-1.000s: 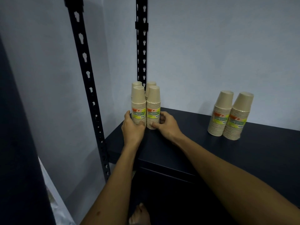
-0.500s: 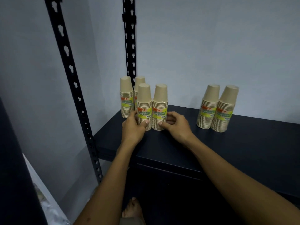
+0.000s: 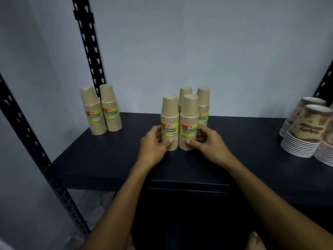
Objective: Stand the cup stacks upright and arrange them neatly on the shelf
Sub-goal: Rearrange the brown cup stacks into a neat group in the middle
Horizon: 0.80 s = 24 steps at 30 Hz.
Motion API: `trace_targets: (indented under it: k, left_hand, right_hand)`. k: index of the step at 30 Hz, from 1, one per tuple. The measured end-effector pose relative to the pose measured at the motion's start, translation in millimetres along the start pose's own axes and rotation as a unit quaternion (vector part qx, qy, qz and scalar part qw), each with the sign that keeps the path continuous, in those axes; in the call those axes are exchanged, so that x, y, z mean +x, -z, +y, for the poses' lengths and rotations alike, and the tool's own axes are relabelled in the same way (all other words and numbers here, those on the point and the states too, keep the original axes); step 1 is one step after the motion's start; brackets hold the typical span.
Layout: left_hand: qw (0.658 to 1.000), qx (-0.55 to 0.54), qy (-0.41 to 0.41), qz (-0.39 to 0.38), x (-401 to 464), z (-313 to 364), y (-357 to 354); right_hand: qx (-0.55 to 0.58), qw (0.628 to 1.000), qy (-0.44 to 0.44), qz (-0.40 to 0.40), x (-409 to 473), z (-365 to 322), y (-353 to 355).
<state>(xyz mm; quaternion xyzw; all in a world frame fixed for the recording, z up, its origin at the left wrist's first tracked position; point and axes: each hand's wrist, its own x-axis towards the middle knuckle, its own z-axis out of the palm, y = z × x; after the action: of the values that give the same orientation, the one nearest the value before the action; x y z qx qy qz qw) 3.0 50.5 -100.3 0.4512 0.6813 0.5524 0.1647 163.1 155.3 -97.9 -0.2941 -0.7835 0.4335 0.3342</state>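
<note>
the left hand (image 3: 153, 147) grips the front-left cup stack (image 3: 169, 123) and the right hand (image 3: 207, 143) grips the front-right cup stack (image 3: 189, 123), both upright mid-shelf (image 3: 108, 159), touching, two more stacks just behind; arranging step; next likely calls for releasing without toppling them

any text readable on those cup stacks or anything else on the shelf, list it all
"DISPOSABLE TABLEWARE": label of the front left stack, gripped by the left hand.
"DISPOSABLE TABLEWARE": label of the front right stack, gripped by the right hand.
Barcode and small print below both: too small.
Labels on the far left pair: blurred.
Print on the patterned cups: blurred.
</note>
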Motion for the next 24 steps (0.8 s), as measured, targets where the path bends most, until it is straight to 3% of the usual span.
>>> trace_targets:
  k: [9, 24]
  left_hand:
    - [0.999, -0.023, -0.005, -0.029, 9.6, 7.2, -27.9]
    - [0.994, 0.107, -0.018, -0.019, 4.9, 1.5, -26.6]
  right_hand:
    - [-0.104, 0.99, 0.004, 0.101, -5.7, 11.5, 17.4]
    - [-0.143, 0.989, 0.027, 0.039, -1.3, 13.2, 30.3]
